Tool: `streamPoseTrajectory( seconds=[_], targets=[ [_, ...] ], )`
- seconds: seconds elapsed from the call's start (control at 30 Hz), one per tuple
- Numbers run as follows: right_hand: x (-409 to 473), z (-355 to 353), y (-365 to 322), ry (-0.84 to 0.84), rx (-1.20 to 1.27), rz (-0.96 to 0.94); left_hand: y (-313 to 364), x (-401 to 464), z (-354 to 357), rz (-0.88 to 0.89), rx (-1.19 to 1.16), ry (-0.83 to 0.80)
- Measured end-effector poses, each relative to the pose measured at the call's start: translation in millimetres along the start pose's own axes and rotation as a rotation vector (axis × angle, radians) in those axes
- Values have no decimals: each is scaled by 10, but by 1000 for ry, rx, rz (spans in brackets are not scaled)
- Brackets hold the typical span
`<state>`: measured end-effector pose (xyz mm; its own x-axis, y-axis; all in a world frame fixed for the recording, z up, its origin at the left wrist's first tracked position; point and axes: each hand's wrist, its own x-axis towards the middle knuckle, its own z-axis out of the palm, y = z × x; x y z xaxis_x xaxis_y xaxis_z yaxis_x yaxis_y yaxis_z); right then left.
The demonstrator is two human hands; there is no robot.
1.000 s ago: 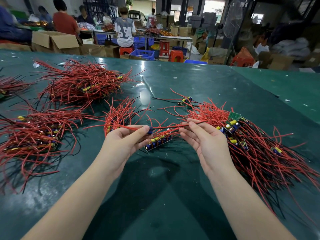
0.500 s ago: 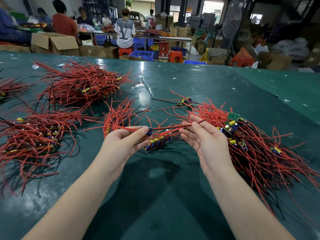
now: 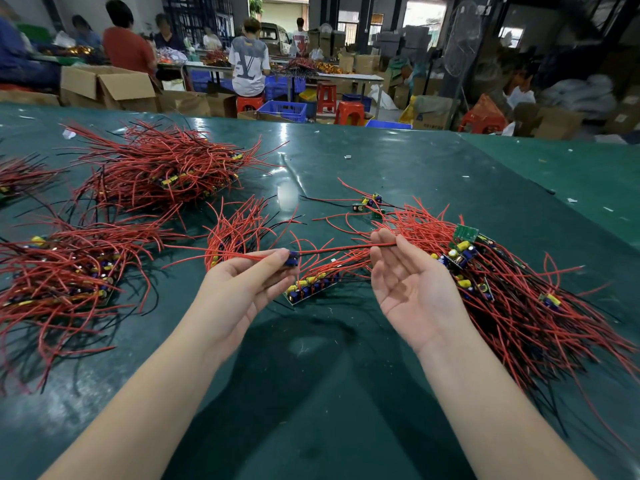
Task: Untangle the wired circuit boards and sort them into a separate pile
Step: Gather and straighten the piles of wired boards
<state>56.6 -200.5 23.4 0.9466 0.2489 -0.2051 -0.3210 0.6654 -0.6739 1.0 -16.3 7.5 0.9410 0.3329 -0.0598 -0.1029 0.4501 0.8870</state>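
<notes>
While the left hand (image 3: 249, 285) pinches a small wired circuit board (image 3: 292, 259) by its blue parts, the right hand (image 3: 405, 282) lies palm up, fingers loosely spread, one red lead (image 3: 346, 249) resting across the fingertips (image 3: 381, 239). Pulling now could drag that lead through the tangled heap (image 3: 512, 289) toward the table's right edge, snagging other boards or straining a solder joint. Held above the green table (image 3: 311, 393) mid-front, the board is tiny, with thin red and black wires trailing both ways.
</notes>
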Motion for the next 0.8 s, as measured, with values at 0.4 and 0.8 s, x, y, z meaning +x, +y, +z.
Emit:
streamPoseTrajectory(
  seconds=[0.4,0.8],
  targets=[
    [-16,14,8,-16,-182,-126,49,20,-20,-112,-110,13],
    [-108,109,181,-259,-252,-44,75,-47,62,-89,-173,-7]
  ],
)
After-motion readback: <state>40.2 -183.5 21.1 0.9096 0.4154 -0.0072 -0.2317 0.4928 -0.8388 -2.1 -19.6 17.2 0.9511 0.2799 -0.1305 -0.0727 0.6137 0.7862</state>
